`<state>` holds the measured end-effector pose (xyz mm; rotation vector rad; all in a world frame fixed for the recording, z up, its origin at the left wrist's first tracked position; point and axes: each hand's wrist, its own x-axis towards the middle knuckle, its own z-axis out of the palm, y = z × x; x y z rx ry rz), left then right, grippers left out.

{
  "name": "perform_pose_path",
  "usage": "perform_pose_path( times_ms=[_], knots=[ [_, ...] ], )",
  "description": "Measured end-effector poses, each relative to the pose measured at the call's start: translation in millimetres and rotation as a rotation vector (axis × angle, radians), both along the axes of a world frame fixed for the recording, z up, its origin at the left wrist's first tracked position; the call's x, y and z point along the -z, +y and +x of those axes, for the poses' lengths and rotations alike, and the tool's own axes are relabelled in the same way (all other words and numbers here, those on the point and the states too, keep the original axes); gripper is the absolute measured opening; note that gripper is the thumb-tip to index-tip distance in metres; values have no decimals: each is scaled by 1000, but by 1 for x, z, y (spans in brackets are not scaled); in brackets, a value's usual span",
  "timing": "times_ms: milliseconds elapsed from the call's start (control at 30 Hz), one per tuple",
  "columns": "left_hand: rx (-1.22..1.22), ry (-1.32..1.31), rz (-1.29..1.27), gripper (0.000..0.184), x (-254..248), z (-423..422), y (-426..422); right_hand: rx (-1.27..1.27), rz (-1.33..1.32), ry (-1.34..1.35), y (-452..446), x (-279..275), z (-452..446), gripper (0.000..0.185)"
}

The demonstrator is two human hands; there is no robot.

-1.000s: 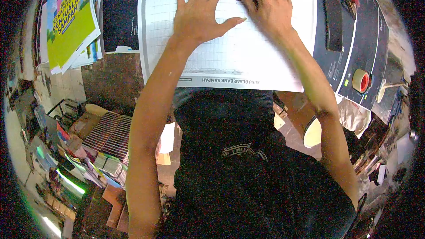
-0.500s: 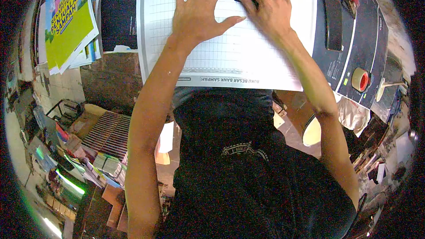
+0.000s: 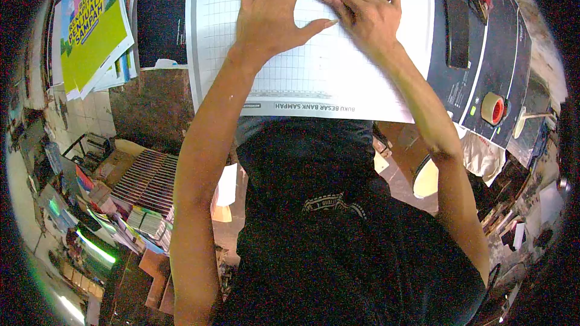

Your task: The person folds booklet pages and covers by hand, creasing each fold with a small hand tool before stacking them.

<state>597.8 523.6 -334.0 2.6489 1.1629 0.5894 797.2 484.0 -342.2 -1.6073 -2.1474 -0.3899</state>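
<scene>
A large white sheet printed with a grid (image 3: 290, 78) lies on the dark work surface, its title "BUKU BESAR BANK SAMPAH" upside down along the near edge. Flat on its left half rests my left hand (image 3: 269, 21), fingers spread and holding nothing. My right hand (image 3: 368, 18) is curled on the upper right of the sheet, fingers bent and pressed together. A small dark bit shows by its thumb and fingertips, but what it is cannot be made out. The thumbs of both hands are close but apart.
Colourful booklets (image 3: 96, 36) are stacked at the upper left. To the right lie a black phone-like slab (image 3: 456, 30) and a roll of tape (image 3: 492, 109). A ribbed stack (image 3: 145, 181) and more books (image 3: 148, 226) stand low on the left.
My right hand has shifted very slightly, and less of the dark bit at its fingertips shows. My left hand stays spread in nearly the same place.
</scene>
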Motion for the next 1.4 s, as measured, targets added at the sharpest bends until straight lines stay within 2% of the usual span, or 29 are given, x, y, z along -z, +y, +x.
perform_pose_path(
  times_ms=[400, 600, 700, 833, 967, 1067, 1167, 1300, 1400],
  knots=[
    [-3, 32, -42, 87, 0, -1, 1, -24, 31, -45, -5, -2, 2, 28],
    [-15, 21, -51, 87, 0, 1, 0, -119, 47, 11, -13, 0, 2, 27],
    [-11, 26, 81, 87, 13, 1, 2, -38, -20, 123, -13, -5, 4, 24],
    [-29, 18, 95, 88, 13, 2, 0, 9, -115, 269, 3, -24, 12, 23],
    [-38, 27, 102, 88, 15, 3, -1, 20, -518, 216, 7, -48, 27, 29],
    [-33, 23, 113, 88, 17, 1, -1, 103, -670, 150, 8, -42, 25, 28],
    [-39, 26, 102, 88, 16, 4, 1, 2, -433, 33, 0, -40, 17, 24],
    [-16, 65, -97, 91, 0, -1, 0, -34, -466, -63, -1, -45, 13, 22],
    [-70, 27, 141, 70, -4, 0, -1, -65, -489, 77, 4, -46, 21, 23]
  ],
)
